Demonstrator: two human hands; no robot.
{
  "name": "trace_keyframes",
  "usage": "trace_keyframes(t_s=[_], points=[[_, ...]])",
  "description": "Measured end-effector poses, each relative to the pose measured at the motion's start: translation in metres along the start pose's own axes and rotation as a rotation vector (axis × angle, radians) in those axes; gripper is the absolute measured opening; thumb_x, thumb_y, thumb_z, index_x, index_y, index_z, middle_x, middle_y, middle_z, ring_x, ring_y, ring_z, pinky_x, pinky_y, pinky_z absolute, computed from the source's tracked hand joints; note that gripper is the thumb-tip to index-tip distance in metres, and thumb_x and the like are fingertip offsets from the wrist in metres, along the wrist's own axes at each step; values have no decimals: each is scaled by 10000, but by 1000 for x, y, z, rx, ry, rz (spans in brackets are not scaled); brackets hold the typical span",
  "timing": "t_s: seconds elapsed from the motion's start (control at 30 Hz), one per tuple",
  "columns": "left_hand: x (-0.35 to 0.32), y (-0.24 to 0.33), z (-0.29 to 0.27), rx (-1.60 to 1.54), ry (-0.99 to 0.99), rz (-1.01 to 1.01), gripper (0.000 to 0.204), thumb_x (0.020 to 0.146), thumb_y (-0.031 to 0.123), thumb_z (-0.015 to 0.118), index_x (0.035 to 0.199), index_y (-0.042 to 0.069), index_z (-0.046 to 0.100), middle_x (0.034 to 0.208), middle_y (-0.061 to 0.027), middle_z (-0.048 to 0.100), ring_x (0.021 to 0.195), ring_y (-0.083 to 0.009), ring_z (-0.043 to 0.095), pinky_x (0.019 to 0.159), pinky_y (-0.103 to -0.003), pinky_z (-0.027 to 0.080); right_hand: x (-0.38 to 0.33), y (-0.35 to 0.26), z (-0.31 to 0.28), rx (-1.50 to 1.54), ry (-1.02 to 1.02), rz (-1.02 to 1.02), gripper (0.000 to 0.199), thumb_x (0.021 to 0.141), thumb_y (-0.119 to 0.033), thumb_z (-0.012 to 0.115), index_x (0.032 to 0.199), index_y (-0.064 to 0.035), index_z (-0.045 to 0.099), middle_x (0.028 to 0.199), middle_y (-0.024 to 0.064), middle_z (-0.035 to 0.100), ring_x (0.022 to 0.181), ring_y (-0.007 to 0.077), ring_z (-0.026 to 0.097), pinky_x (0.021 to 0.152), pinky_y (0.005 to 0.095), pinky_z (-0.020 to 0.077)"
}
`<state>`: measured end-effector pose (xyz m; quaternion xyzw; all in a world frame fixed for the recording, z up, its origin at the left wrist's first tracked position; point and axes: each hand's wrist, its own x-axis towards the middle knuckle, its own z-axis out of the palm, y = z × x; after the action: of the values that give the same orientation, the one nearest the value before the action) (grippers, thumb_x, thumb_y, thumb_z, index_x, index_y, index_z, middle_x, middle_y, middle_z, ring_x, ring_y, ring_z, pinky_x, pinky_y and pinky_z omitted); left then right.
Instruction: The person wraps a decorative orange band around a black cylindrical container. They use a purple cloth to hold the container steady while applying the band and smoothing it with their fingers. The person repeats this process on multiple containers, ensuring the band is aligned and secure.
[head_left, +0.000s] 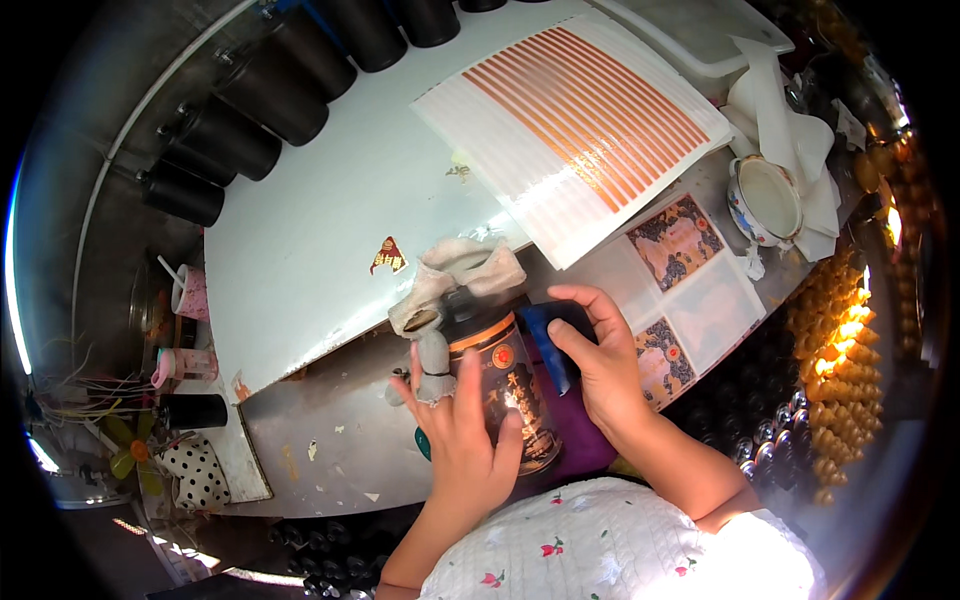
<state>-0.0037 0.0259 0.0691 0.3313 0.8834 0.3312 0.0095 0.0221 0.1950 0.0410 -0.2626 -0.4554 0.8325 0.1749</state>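
A dark jar (515,385) with a gold-lettered label and an orange band lies in front of me, its dark neck pointing away. My left hand (465,455) is at its left side with fingers stretched and spread, the thumb against the jar. My right hand (605,365) pinches a dark blue flat scraper (548,345) between thumb and fingers, close to the jar's right side. Around the jar's neck end sits a bunched off-white cloth (470,265); a grey part of it hangs behind my left fingers. Purple material (580,440) shows under the jar.
Sheets of orange-striped strips (585,110) lie on the white board (330,240), with picture label sheets (675,240) nearer right. Several black cylinders (275,90) line the far left. An enamel cup (765,200) stands at right by white paper. Stacked gold items (840,370) fill the right edge.
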Motion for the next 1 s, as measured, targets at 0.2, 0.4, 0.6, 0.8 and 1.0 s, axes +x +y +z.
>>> trace_keyframes(t_s=[0.2, 0.4, 0.6, 0.8, 1.0], points=[[34, 44, -15, 460, -133, 160, 666, 826, 73, 571, 1484, 130, 486, 1258, -104, 612, 1457, -475, 258, 1106, -719, -122, -3, -1, -7, 318, -28, 179, 229, 936, -55, 599, 1165, -47, 600, 1020, 31, 644, 891, 94, 590, 805, 219, 471], [3, 32, -14, 290, -161, 315, 671, 837, 341, 726, 1456, 171, 531, 1042, -55, 616, 1471, -437, 257, 1095, -731, -135, -10, 1, -55, 316, -346, 283, 206, 984, -232, 524, 1020, -61, 633, 1124, 48, 684, 780, 124, 597, 728, 225, 472], [-50, -17, 9, 263, -60, 176, 1238, 697, 349, 873, 1549, -60, 74, 1282, -230, 597, 1225, -470, 545, 1102, -770, 51, -42, -17, -36, -407, -532, 109, 654, 910, 19, 541, 1537, -61, 377, 1342, 101, 587, 714, 58, 535, 667, 224, 464], [-60, -36, 27, 114, -61, 69, 1163, 797, 379, 787, 1518, -141, 37, 1247, -265, 595, 1183, -463, 565, 1166, -666, 157, -14, -42, -72, -557, -243, -253, 680, 835, 44, 519, 1490, -133, 467, 1089, 57, 619, 647, 97, 499, 650, 254, 459], [-68, -39, 29, 111, -45, 62, 1106, 790, 342, 788, 1527, -128, 111, 1440, -333, 431, 1398, -570, 300, 1173, -592, 193, 48, -78, -58, -1614, -37, -815, 719, 799, -52, 612, 1492, -173, 463, 906, 92, 551, 696, 285, 591, 611, 423, 494]])
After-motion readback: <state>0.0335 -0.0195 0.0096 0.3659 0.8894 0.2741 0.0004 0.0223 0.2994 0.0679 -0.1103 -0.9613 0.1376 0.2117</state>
